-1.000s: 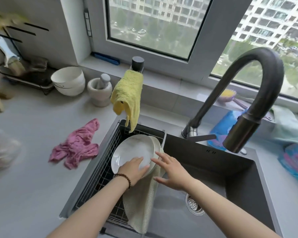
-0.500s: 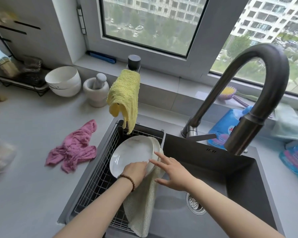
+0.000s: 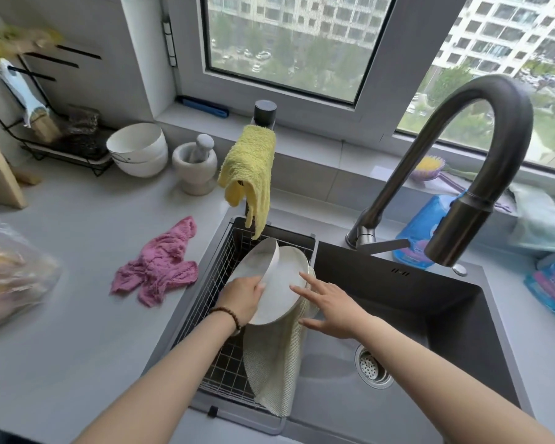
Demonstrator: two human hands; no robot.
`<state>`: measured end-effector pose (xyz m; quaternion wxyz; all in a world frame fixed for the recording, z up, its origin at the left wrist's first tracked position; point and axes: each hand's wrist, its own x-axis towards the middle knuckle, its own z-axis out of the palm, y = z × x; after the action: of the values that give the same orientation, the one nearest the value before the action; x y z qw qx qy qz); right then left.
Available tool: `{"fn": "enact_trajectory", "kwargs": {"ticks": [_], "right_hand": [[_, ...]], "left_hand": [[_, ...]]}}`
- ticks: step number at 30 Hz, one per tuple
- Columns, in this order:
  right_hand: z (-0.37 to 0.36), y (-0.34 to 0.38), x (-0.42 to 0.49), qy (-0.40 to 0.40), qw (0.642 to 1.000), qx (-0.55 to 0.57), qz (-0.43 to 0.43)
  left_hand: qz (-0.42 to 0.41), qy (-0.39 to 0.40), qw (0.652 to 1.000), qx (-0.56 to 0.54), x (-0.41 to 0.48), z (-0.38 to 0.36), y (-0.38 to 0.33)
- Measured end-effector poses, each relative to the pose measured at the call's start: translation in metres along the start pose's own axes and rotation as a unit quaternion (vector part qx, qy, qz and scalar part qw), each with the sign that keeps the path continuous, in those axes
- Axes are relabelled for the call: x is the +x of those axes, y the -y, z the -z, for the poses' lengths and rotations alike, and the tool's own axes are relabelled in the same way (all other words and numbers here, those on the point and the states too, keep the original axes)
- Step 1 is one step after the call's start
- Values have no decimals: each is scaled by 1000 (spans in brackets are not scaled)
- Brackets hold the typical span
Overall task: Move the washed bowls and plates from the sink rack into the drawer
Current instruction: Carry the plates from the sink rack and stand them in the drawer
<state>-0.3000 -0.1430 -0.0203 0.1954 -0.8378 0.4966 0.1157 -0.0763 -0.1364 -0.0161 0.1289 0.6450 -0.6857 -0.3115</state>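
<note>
- My left hand (image 3: 242, 298) curls round the lower edge of the front plate (image 3: 253, 264), thumb on its rim, and holds it tipped away from the one behind.
- My right hand (image 3: 330, 304) is spread with straight fingers; the fingertips (image 3: 294, 287) touch the face of the rear plate (image 3: 281, 299).
- Both plates stand on edge in the wire sink rack (image 3: 225, 363), which sits in the left part of the dark sink (image 3: 430, 315).
- A pale mesh cloth (image 3: 273, 363) hangs over the rack's right side, below the plates.
- A yellow cloth (image 3: 250, 168) is draped just behind the rack, and the curved faucet (image 3: 481, 129) arches over the basin.
- On the surface (image 3: 77, 315) to the left lies a crumpled pink cloth (image 3: 157, 267); further back stand stacked white bowls (image 3: 138, 149) beside a mortar (image 3: 194, 165).
</note>
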Motion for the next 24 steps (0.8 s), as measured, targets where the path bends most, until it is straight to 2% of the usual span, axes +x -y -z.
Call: {"fn": "enact_trajectory", "kwargs": {"ticks": [5, 10, 12, 18, 21, 24], "right_hand": [[11, 15, -4, -12, 1000, 2, -15], [23, 58, -15, -32, 989, 143, -6], [27, 81, -20, -32, 972, 234, 5], [24, 150, -43, 2, 917, 396, 53], [16, 191, -66, 42, 898, 427, 95], [1, 241, -93, 94, 860, 479, 149]], "left_hand": [[14, -39, 996, -75, -21, 24, 8], [35, -105, 977, -180, -66, 42, 11], [41, -134, 967, -214, -86, 50, 14], [63, -237, 937, -249, -181, 70, 4], [89, -284, 909, -291, -243, 74, 1], [118, -317, 883, -325, -316, 75, 5]]}}
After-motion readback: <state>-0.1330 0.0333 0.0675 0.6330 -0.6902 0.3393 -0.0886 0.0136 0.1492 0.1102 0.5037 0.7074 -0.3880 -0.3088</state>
